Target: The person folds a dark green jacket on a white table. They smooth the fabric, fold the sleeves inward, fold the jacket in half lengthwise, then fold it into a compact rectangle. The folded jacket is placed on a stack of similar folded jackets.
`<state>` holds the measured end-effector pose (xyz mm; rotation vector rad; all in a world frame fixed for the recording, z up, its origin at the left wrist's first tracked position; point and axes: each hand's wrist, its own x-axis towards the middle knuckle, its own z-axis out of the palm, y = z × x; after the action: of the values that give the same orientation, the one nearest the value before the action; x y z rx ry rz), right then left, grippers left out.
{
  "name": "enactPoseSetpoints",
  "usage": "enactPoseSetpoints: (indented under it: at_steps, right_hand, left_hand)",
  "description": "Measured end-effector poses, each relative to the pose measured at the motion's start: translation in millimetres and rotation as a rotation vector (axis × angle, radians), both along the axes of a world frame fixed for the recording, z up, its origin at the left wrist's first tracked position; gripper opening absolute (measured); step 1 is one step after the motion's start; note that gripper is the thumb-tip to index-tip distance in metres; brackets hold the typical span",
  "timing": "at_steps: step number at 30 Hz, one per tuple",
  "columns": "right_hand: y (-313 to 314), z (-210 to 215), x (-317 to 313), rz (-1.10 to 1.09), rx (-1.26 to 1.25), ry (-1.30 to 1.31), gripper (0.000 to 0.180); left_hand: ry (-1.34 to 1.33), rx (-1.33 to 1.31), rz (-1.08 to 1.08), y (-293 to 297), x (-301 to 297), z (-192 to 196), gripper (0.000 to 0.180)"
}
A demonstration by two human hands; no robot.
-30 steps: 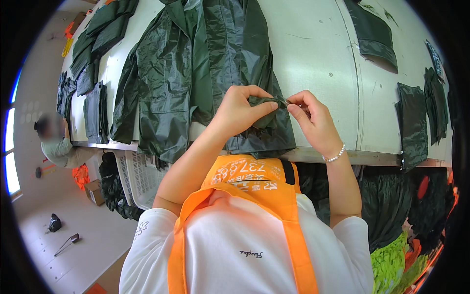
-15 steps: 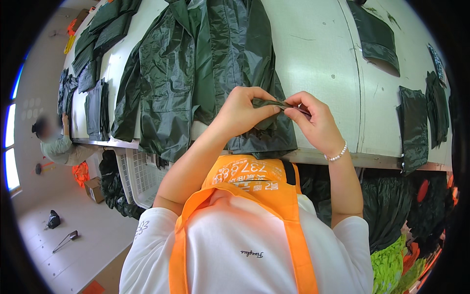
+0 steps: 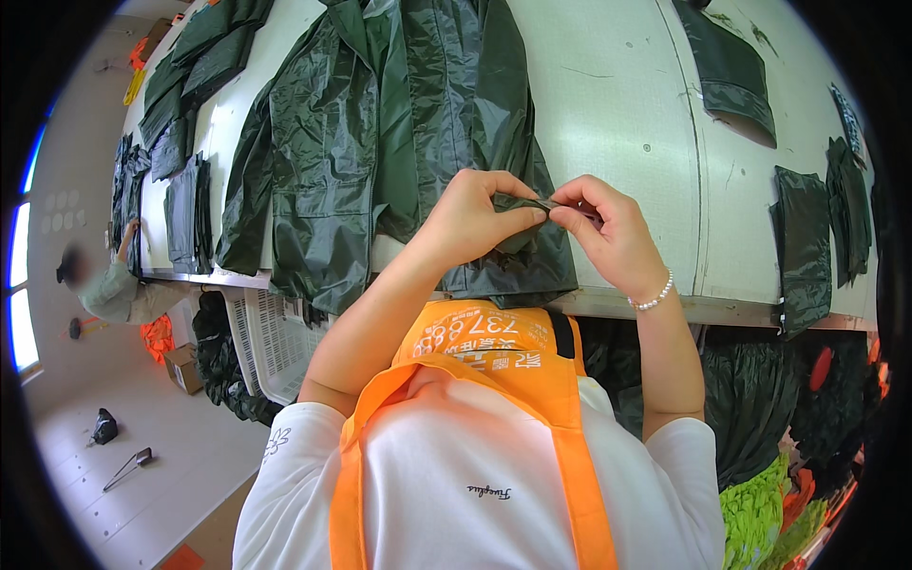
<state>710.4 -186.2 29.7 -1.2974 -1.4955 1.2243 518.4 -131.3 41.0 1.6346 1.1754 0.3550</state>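
Observation:
A shiny dark green jacket [image 3: 323, 142] lies spread on the table, its front open and its lower edge at the table's near side. My left hand [image 3: 475, 214] is closed on a gathered fold at the jacket's right part, thumb and forefinger pinching the edge. Fingertip to fingertip with it, my right hand [image 3: 608, 233] is closed in a pinch on the same edge. A narrow dark piece shows under my right fingers; whether it is cloth or a small tool I cannot tell. Both hands are raised a little above the jacket's lower right part.
Folded dark green garments [image 3: 188, 214] lie at the table's left, and more folded pieces [image 3: 806, 247] at its right. A white plastic basket [image 3: 275, 347] stands below the near edge. Dark cloth [image 3: 750, 399] hangs under the table. Another person [image 3: 109, 285] works at far left.
My fingertips have drawn slightly closer together on the fold, and less of the strip shows between them. The other person has shifted a little. The jacket lies as before.

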Motion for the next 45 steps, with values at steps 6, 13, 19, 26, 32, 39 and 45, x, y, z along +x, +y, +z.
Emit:
enactPoseSetpoints:
  at_steps: [6, 13, 19, 26, 32, 39, 45]
  right_hand:
    - [5, -24, 3, -0.132, -0.07, 0.249, 0.015]
    - [11, -46, -11, -0.085, 0.138, 0.039, 0.023]
    - [37, -46, -2, -0.674, 0.506, -0.279, 0.013]
    - [-10, 8, -71, -0.146, 0.175, 0.222, 0.03]
    - [22, -5, -6, -0.716, 0.508, -0.052, 0.021]
    - [-6, -11, -1, -0.658, 0.476, -0.206, 0.028]
    - [-21, 11, -14, -0.53, 0.327, -0.121, 0.03]
  left_hand:
    - [-0.184, 0.016, 0.013, -1, 0, 7, 0.016]
    - [-0.569, -0.186, 0.083, 0, 1, 5, 0.032]
    - [0.119, 0.117, -0.052, -18, 12, 8, 0.047]
    - [0.021, 0.724, 0.53, 64, -15, -24, 0.023]
    - [-0.149, 0.582, 0.1, -16, 1, 3, 0.015]
    - [-0.018, 0.93, 0.364, 5, -12, 19, 0.025]
    - [-0.107, 0.879, 0.322, -16, -13, 20, 0.026]
